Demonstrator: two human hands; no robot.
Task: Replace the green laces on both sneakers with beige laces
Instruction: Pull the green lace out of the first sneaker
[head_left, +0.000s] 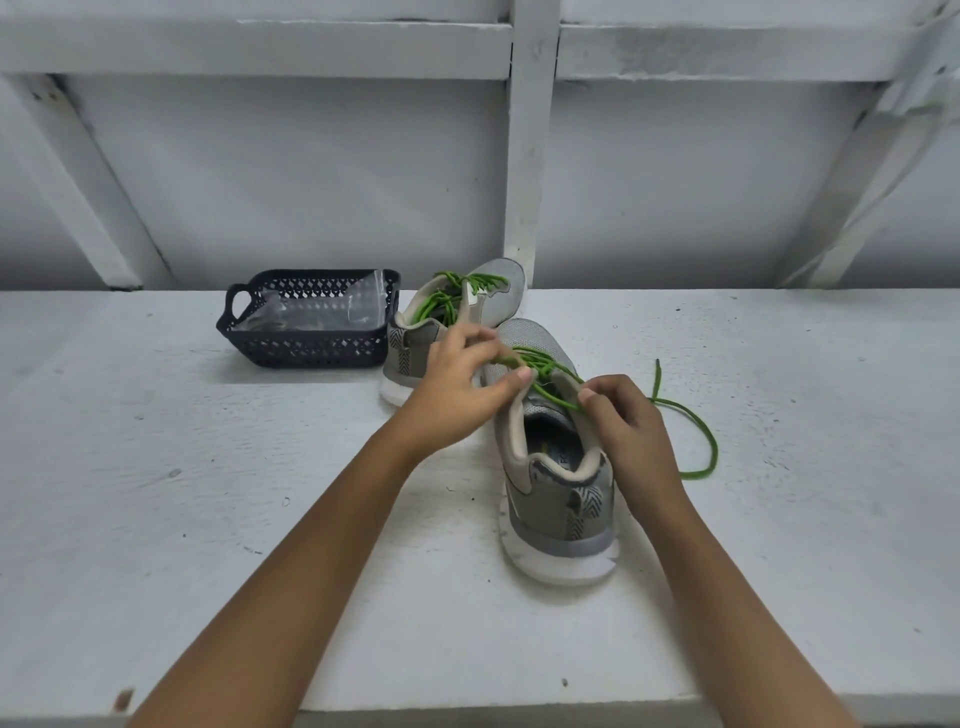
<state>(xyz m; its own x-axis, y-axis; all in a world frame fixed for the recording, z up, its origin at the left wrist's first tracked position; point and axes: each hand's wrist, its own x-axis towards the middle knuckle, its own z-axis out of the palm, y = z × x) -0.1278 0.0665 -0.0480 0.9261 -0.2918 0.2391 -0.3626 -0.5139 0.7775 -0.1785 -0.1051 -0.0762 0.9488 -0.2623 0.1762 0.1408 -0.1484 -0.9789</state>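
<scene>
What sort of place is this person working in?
Probably a plain storage or utility room, though I can't be sure: a rough white-painted shelf serves as worktop, bare white-painted wooden framing stands behind it, and a dark plastic basket sits on it.

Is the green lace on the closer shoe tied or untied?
Untied. The lace has a loose end trailing over the table beside the shoe; the left hand and right hand pinch it.

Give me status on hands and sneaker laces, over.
Left hand, right hand pinch green lace on near sneaker, one end loose. Far sneaker laced green. Basket off left, nothing blocking.
</scene>
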